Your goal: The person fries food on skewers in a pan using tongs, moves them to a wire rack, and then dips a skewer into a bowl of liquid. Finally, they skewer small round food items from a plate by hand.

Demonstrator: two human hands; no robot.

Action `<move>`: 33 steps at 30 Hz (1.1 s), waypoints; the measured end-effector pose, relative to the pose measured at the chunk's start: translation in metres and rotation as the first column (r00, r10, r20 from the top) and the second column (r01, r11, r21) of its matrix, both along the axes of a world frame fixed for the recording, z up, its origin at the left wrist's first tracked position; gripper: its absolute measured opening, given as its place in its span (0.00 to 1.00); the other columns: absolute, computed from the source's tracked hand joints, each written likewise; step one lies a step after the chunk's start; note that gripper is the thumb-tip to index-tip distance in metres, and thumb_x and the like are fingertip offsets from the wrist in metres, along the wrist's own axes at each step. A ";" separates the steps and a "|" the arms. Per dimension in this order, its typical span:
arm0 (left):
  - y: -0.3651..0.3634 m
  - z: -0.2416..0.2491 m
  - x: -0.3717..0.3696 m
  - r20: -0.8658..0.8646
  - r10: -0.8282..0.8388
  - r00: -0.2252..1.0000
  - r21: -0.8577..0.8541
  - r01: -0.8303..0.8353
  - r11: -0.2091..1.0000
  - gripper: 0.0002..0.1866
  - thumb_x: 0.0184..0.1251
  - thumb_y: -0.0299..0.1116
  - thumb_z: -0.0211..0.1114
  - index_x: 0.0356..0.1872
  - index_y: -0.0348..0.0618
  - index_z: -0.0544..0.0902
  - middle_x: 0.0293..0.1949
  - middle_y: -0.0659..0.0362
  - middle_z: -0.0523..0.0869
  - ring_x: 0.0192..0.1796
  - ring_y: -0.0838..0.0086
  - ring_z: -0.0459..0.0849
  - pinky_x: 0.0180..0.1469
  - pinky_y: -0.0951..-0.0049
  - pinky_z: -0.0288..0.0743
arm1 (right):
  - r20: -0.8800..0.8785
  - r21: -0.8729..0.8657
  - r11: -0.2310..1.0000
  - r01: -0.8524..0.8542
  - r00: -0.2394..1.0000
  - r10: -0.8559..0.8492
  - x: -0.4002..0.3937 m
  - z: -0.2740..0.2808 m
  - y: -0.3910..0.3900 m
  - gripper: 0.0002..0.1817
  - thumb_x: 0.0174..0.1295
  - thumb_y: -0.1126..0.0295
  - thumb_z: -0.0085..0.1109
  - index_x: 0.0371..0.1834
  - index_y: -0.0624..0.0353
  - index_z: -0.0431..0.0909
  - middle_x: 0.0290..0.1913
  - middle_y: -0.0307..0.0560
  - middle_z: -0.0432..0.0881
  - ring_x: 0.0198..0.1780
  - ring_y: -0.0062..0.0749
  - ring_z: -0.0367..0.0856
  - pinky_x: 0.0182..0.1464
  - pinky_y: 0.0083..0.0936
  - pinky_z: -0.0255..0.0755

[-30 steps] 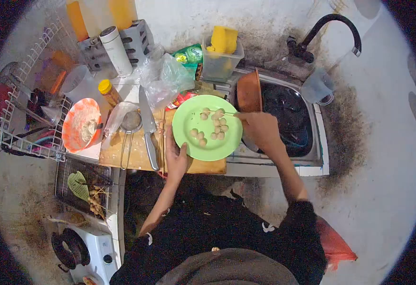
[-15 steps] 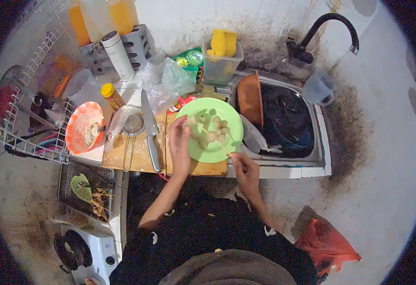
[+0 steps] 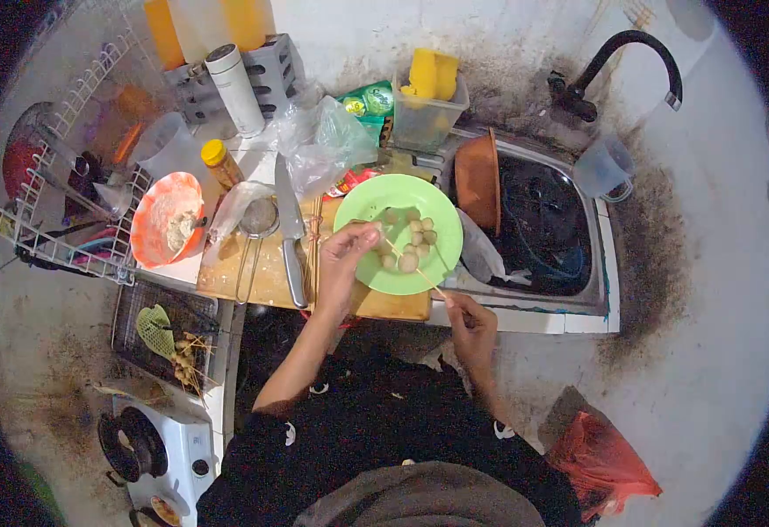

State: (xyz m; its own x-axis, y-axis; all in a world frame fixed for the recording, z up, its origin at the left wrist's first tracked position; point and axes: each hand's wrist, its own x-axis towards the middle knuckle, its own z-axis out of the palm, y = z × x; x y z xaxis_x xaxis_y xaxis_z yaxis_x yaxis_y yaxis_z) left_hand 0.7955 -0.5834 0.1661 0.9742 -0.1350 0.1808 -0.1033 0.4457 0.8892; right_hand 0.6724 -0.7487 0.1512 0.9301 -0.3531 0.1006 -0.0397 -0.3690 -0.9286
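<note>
A green plate [image 3: 441, 200] holds several round meatballs [image 3: 422, 230]. Over it slants a thin wooden skewer [image 3: 430, 283] with one meatball [image 3: 408, 263] threaded partway along. My right hand [image 3: 472, 327] pinches the skewer's lower end just off the plate's near rim. At the upper tip, my left hand [image 3: 347, 256] is closed, thumb and fingers pressed together over the plate's left side. What lies between those fingertips is too small to make out.
A knife [image 3: 292, 263], a strainer [image 3: 260, 217] and a bundle of skewers [image 3: 314, 255] lie on the cutting board [image 3: 384, 306]. An orange-white bowl [image 3: 145, 233] stands left. The sink [image 3: 595, 294] holds a black pan [image 3: 538, 228]. Finished skewers [image 3: 190, 360] rest on a lower rack.
The whole view has shifted slightly. My left fingers have moved in from the plate's left side to the skewer's upper tip. My right hand still grips the lower end.
</note>
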 end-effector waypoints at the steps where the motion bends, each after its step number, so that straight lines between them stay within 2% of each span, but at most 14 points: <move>1: 0.000 -0.001 0.001 -0.010 -0.023 1.000 -0.001 0.023 1.000 0.07 0.56 0.29 0.61 0.34 0.37 0.80 0.35 0.61 0.80 0.39 0.80 0.76 0.46 0.79 0.67 | -0.001 -0.001 1.000 -0.002 1.000 0.002 -0.001 0.002 0.000 0.11 0.56 0.70 0.53 0.40 0.62 0.78 0.30 0.50 0.81 0.30 0.25 0.78 0.35 0.22 0.71; 6: 0.000 0.001 0.002 -0.050 -0.105 0.993 -0.006 0.105 0.994 0.07 0.54 0.28 0.62 0.33 0.38 0.80 0.33 0.62 0.80 0.37 0.80 0.77 0.44 0.80 0.68 | -0.018 -0.071 0.997 0.024 1.000 -0.026 -0.002 0.013 -0.002 0.10 0.55 0.72 0.54 0.40 0.63 0.78 0.32 0.51 0.81 0.31 0.28 0.80 0.36 0.22 0.73; 12: -0.004 0.003 0.001 -0.089 -0.154 0.984 -0.010 0.153 0.988 0.05 0.53 0.28 0.63 0.31 0.40 0.80 0.32 0.64 0.80 0.35 0.83 0.76 0.41 0.82 0.69 | -0.036 -0.051 0.999 0.005 0.999 -0.007 -0.002 0.010 -0.002 0.11 0.56 0.72 0.52 0.42 0.62 0.77 0.35 0.50 0.81 0.33 0.28 0.80 0.36 0.23 0.73; 17: -0.007 0.003 -0.001 -0.161 -0.188 0.969 -0.081 0.177 0.981 0.04 0.54 0.28 0.63 0.31 0.40 0.80 0.30 0.65 0.79 0.34 0.85 0.75 0.39 0.83 0.67 | -0.044 -0.014 1.000 0.016 0.999 -0.017 0.000 0.014 0.000 0.11 0.55 0.72 0.52 0.42 0.61 0.77 0.34 0.50 0.81 0.33 0.27 0.79 0.37 0.22 0.73; 21: -0.007 -0.001 0.000 -0.136 -0.194 0.972 -0.035 0.191 0.981 0.04 0.54 0.27 0.63 0.30 0.41 0.81 0.30 0.66 0.79 0.32 0.86 0.74 0.38 0.84 0.66 | -0.089 -0.057 0.998 0.021 0.996 -0.026 0.001 0.011 -0.001 0.11 0.55 0.72 0.52 0.42 0.61 0.77 0.32 0.51 0.81 0.32 0.26 0.80 0.37 0.22 0.73; 24: -0.005 -0.004 -0.001 -0.189 -0.222 0.956 -0.051 0.216 0.975 0.03 0.54 0.27 0.62 0.30 0.40 0.81 0.30 0.65 0.79 0.31 0.86 0.73 0.38 0.84 0.66 | -0.064 -0.087 0.996 0.021 0.998 -0.026 0.002 0.012 0.001 0.11 0.56 0.72 0.52 0.41 0.61 0.78 0.31 0.50 0.81 0.31 0.25 0.80 0.36 0.22 0.73; 27: -0.001 -0.011 0.004 -0.166 -0.216 0.962 0.001 0.219 0.976 0.05 0.55 0.29 0.62 0.30 0.39 0.81 0.30 0.65 0.79 0.32 0.86 0.72 0.39 0.84 0.65 | -0.025 -0.163 0.986 0.038 0.999 -0.043 0.006 0.009 -0.003 0.11 0.56 0.72 0.52 0.41 0.61 0.78 0.31 0.50 0.81 0.30 0.26 0.80 0.34 0.22 0.72; 29: 0.002 -0.013 0.009 0.004 -0.163 0.987 0.284 0.155 0.946 0.10 0.56 0.29 0.61 0.39 0.38 0.78 0.33 0.64 0.78 0.35 0.85 0.72 0.41 0.82 0.66 | 0.019 -0.124 0.992 0.036 0.999 -0.034 0.011 0.014 -0.010 0.11 0.56 0.71 0.52 0.40 0.61 0.78 0.30 0.50 0.81 0.30 0.27 0.80 0.33 0.23 0.72; 30: 0.003 -0.011 0.008 0.004 -0.162 0.987 0.284 0.154 0.947 0.10 0.56 0.29 0.61 0.39 0.38 0.78 0.33 0.64 0.78 0.35 0.85 0.72 0.41 0.82 0.66 | 0.063 -0.084 0.996 0.031 0.998 -0.026 0.014 0.017 -0.015 0.10 0.57 0.70 0.53 0.40 0.61 0.78 0.29 0.50 0.81 0.29 0.28 0.80 0.33 0.23 0.72; 31: 0.004 -0.006 0.007 0.010 -0.125 0.992 0.200 0.121 0.972 0.13 0.56 0.28 0.60 0.43 0.38 0.75 0.36 0.63 0.78 0.36 0.84 0.72 0.44 0.80 0.66 | 0.064 -0.085 0.996 0.030 0.998 -0.025 0.016 0.024 -0.020 0.10 0.57 0.70 0.53 0.40 0.61 0.78 0.29 0.50 0.81 0.29 0.28 0.80 0.33 0.23 0.72; 32: 0.004 -0.004 0.006 0.013 -0.089 0.996 0.115 0.087 0.990 0.16 0.57 0.27 0.59 0.48 0.39 0.72 0.40 0.62 0.77 0.37 0.84 0.72 0.46 0.79 0.66 | 0.067 -0.182 0.981 0.061 0.997 -0.049 0.018 0.032 -0.025 0.10 0.57 0.71 0.53 0.39 0.63 0.78 0.26 0.41 0.77 0.26 0.19 0.73 0.29 0.16 0.66; 33: 0.007 -0.007 0.008 0.013 -0.089 0.996 0.113 0.087 0.990 0.16 0.57 0.27 0.59 0.48 0.39 0.72 0.40 0.62 0.77 0.37 0.84 0.72 0.46 0.79 0.66 | 0.073 -0.277 0.956 0.092 0.995 -0.075 0.019 0.037 -0.033 0.09 0.58 0.72 0.53 0.38 0.66 0.78 0.23 0.33 0.74 0.24 0.11 0.66 0.25 0.10 0.61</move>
State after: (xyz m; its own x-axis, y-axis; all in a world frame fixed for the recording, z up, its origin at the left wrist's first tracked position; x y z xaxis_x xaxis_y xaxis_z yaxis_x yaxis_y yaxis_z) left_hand 0.8031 -0.5763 0.1589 0.9544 -0.2402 0.1771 -0.0848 0.3508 0.9326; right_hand 0.6918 -0.7815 0.1884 0.8876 -0.3787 0.2622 -0.0279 -0.6123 -0.7901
